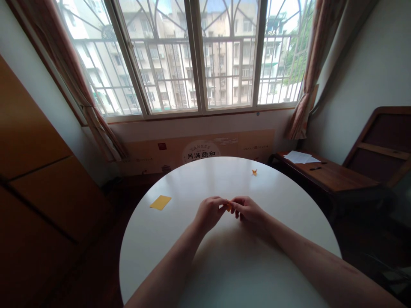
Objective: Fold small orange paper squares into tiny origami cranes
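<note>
A small folded piece of orange paper (229, 206) is pinched between my two hands, just above the middle of the white table. My left hand (212, 210) grips it from the left with thumb and fingertips. From the right, my right hand (247, 208) holds its other side, the lower fingers curled beneath. Much of the paper is hidden by my fingers, so its exact shape is unclear. Farther back on the right stands a small orange origami crane (254, 172). Flat on the left side lies a yellow square of paper (161, 202).
The round white table (154, 256) fills the space before me. Beyond it are a printed cardboard panel (253, 147) and a barred window (224, 55). On the right, a wooden bench (346, 175) bears white papers (302, 157). A wooden cabinet (41, 192) stands left.
</note>
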{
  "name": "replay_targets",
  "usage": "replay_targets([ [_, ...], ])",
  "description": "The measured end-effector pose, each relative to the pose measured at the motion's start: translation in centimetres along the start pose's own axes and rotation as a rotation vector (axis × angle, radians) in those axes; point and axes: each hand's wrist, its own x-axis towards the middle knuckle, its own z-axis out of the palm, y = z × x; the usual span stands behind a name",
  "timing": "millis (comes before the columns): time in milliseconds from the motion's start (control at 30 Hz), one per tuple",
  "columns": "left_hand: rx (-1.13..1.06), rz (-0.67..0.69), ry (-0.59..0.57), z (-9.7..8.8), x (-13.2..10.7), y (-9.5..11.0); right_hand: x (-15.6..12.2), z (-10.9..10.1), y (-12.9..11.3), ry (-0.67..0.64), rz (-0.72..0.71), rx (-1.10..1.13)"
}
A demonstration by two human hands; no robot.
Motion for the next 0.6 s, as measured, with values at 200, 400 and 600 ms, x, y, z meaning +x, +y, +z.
replay_targets([
  [200,-0.069,-0.044,0.022,0.49,-0.19,-0.59,0.06,0.07,0.1,-0.007,-0.014,-0.008],
  [400,-0.119,-0.079,0.039,0.82,-0.15,-0.79,-0.15,0.04,-0.17,-0.013,-0.03,-0.019],
  [600,-0.126,-0.11,0.042,0.86,-0.15,-0.57,-0.1,0.06,-0.03,-0.026,-0.051,-0.034],
])
